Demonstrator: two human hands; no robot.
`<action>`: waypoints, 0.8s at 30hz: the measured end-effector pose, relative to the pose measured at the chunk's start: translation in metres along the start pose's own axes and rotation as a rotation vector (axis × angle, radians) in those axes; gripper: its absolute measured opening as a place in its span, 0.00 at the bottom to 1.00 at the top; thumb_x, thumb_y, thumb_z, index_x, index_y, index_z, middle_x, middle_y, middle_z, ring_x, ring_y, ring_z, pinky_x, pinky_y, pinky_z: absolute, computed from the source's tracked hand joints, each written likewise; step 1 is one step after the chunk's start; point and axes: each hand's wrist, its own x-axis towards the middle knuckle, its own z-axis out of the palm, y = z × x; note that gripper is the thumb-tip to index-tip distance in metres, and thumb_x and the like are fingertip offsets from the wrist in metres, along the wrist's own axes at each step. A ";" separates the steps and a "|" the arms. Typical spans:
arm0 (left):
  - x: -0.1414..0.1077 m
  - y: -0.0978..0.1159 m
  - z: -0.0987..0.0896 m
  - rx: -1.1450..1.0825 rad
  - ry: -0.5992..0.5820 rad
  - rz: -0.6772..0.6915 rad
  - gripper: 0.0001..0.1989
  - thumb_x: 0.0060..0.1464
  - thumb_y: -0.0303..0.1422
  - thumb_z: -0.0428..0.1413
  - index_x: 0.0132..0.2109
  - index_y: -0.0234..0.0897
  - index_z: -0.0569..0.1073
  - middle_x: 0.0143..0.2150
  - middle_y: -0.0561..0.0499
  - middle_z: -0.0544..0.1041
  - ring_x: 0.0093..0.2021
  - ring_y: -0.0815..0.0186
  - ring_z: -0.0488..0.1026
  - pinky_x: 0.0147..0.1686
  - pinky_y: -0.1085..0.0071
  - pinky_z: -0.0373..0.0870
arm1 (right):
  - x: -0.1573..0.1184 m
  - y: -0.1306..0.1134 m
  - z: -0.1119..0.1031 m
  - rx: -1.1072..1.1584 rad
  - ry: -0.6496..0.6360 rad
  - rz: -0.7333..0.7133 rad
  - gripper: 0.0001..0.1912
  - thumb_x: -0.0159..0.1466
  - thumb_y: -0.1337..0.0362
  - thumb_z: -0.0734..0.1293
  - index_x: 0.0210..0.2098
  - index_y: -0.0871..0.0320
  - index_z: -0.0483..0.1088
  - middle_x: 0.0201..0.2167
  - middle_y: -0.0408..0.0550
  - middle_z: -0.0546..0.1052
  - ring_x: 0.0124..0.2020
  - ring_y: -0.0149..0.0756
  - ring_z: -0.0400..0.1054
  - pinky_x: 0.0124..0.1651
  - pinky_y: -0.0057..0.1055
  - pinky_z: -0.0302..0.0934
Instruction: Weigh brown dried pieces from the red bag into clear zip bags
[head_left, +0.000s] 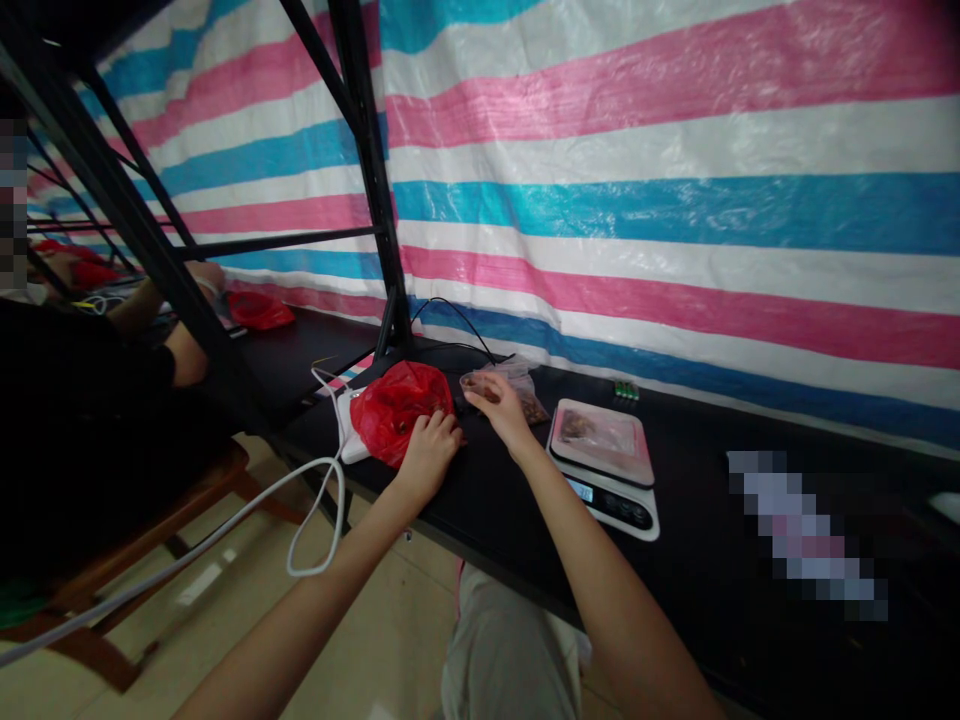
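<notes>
A crumpled red plastic bag lies opened out on the black table. My left hand is at the bag's near right edge, its fingers curled down over the red film. Just right of the bag, my right hand grips a small clear round cup by its side, with something brown in it. Behind that hand lies a clear zip bag of small brown pieces. On a white digital scale to the right rests another clear bag with brown pieces; its display is too small to read.
Under the red bag sits a white power strip, whose white cable loops off the table edge. Small green batteries lie behind the scale. A black metal frame rises at left, beyond which another person sits.
</notes>
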 end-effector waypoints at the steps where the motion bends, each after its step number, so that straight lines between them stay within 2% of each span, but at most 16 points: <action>1: 0.001 0.000 0.001 0.010 0.011 0.010 0.09 0.57 0.32 0.50 0.35 0.33 0.73 0.37 0.44 0.72 0.41 0.57 0.64 0.36 0.63 0.55 | 0.000 0.000 0.000 -0.009 0.003 0.003 0.21 0.48 0.62 0.70 0.41 0.58 0.64 0.43 0.52 0.75 0.44 0.40 0.70 0.49 0.38 0.62; 5: 0.004 0.001 0.004 -0.007 0.041 0.029 0.09 0.58 0.29 0.47 0.34 0.33 0.72 0.35 0.45 0.71 0.40 0.58 0.64 0.36 0.62 0.55 | -0.001 0.000 0.000 -0.042 -0.006 0.017 0.20 0.49 0.62 0.70 0.41 0.57 0.64 0.42 0.51 0.75 0.44 0.39 0.71 0.50 0.38 0.61; 11: 0.001 0.000 -0.002 -0.154 0.046 -0.032 0.09 0.57 0.30 0.49 0.35 0.35 0.74 0.35 0.45 0.73 0.41 0.58 0.65 0.38 0.62 0.55 | -0.001 0.001 -0.001 -0.052 -0.012 0.015 0.20 0.49 0.64 0.70 0.41 0.57 0.64 0.41 0.50 0.76 0.43 0.38 0.71 0.48 0.37 0.63; 15: 0.000 -0.013 -0.019 -0.288 0.241 -0.178 0.09 0.57 0.34 0.50 0.37 0.40 0.74 0.37 0.47 0.76 0.41 0.59 0.65 0.40 0.61 0.53 | -0.001 0.002 -0.002 -0.092 -0.034 0.023 0.19 0.50 0.63 0.70 0.41 0.56 0.65 0.40 0.49 0.77 0.42 0.37 0.71 0.48 0.37 0.63; 17: 0.004 -0.025 -0.031 -0.288 0.332 -0.245 0.09 0.56 0.36 0.51 0.37 0.41 0.75 0.38 0.48 0.76 0.41 0.58 0.64 0.41 0.60 0.53 | -0.004 0.002 0.000 -0.080 -0.103 0.024 0.18 0.50 0.64 0.70 0.39 0.56 0.65 0.39 0.48 0.77 0.41 0.36 0.72 0.48 0.37 0.63; 18: 0.007 -0.031 -0.036 -0.281 0.338 -0.237 0.09 0.56 0.36 0.51 0.37 0.41 0.75 0.39 0.48 0.76 0.42 0.57 0.64 0.41 0.60 0.53 | -0.005 0.002 0.001 -0.068 -0.145 0.022 0.18 0.49 0.64 0.70 0.39 0.56 0.65 0.38 0.47 0.77 0.41 0.36 0.71 0.48 0.37 0.63; 21: 0.020 -0.046 -0.048 -0.267 0.211 -0.068 0.09 0.55 0.34 0.51 0.36 0.40 0.76 0.42 0.47 0.75 0.45 0.56 0.64 0.44 0.59 0.53 | -0.010 0.002 0.006 -0.039 -0.248 0.028 0.19 0.48 0.66 0.71 0.39 0.57 0.66 0.38 0.46 0.77 0.41 0.34 0.71 0.48 0.36 0.63; 24: 0.029 -0.053 -0.052 -0.273 0.088 0.087 0.09 0.55 0.31 0.50 0.37 0.41 0.76 0.42 0.46 0.74 0.47 0.57 0.63 0.47 0.57 0.52 | -0.013 0.002 0.009 -0.033 -0.284 0.069 0.20 0.47 0.67 0.71 0.39 0.57 0.66 0.38 0.46 0.76 0.40 0.34 0.72 0.48 0.36 0.63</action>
